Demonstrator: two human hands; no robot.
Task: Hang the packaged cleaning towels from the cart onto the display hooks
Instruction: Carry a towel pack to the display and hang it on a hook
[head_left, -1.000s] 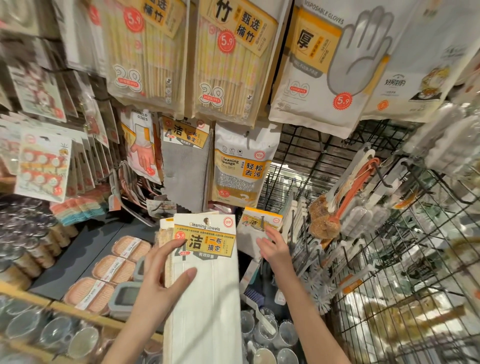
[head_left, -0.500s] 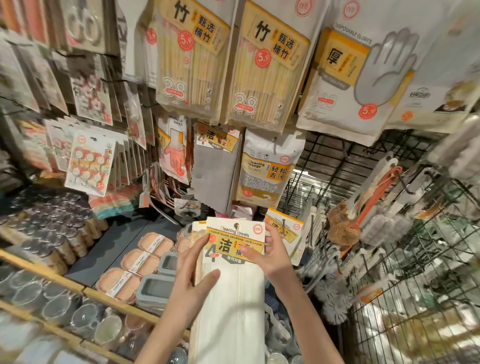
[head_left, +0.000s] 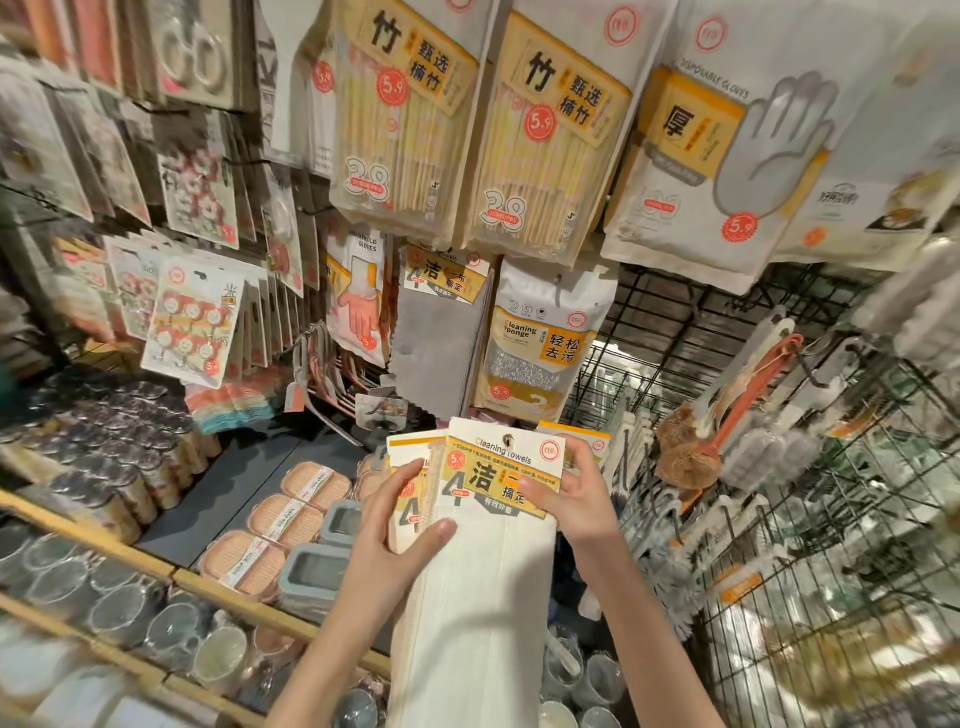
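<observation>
Holding two cream towel packs (head_left: 488, 545) fanned just below the gray towel pack (head_left: 441, 332) already hanging, left hand (head_left: 400, 540) and right hand (head_left: 576, 499) each pinch the header cards. Neither pack is on a hook yet; hanging remains.

I am gripping cream-white cleaning towels (head_left: 480, 613) whose white card header (head_left: 506, 467) is carrying a yellow band with black characters and a red price dot. Above them a plain grey cloth (head_left: 436, 358) is hanging under a matching yellow label. Pale yellow bamboo chopstick packs (head_left: 410, 130) are showing red circles, and the white glove pouch (head_left: 727, 156) is showing a grey hand print.
</observation>
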